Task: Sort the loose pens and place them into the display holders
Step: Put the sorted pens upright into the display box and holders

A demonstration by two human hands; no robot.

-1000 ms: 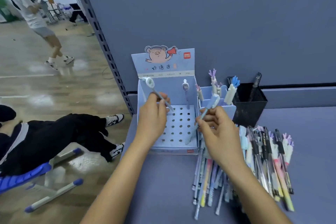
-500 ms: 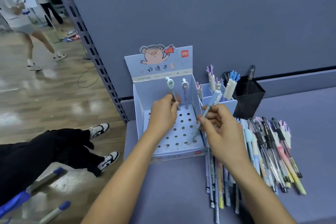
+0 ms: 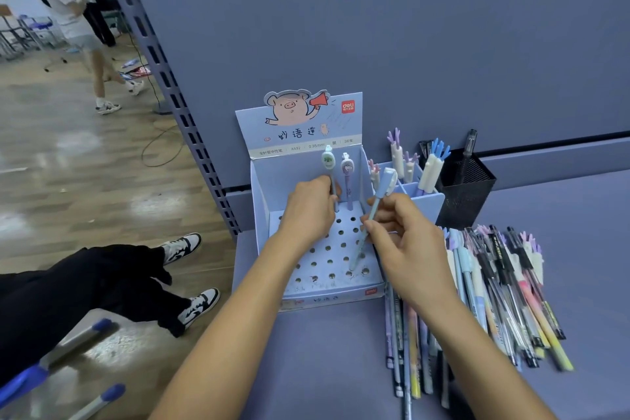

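Green-capped pen [image 3: 328,160] now upright, left hand [image 3: 308,211] gripping it; right hand [image 3: 405,242] pinches blue pen [image 3: 385,181]

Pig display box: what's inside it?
Two pens stand at the back: a green-topped pen gripped by the left hand, and a purple-topped pen. The right hand holds a blue pen slanted over the holes. Hands cover some holes.

Person in grey top [image 3: 70,7] far left; black-trousered legs [image 3: 68,293] near; dark loop, perhaps cable [image 3: 147,163], on wood floor [image 3: 68,187].
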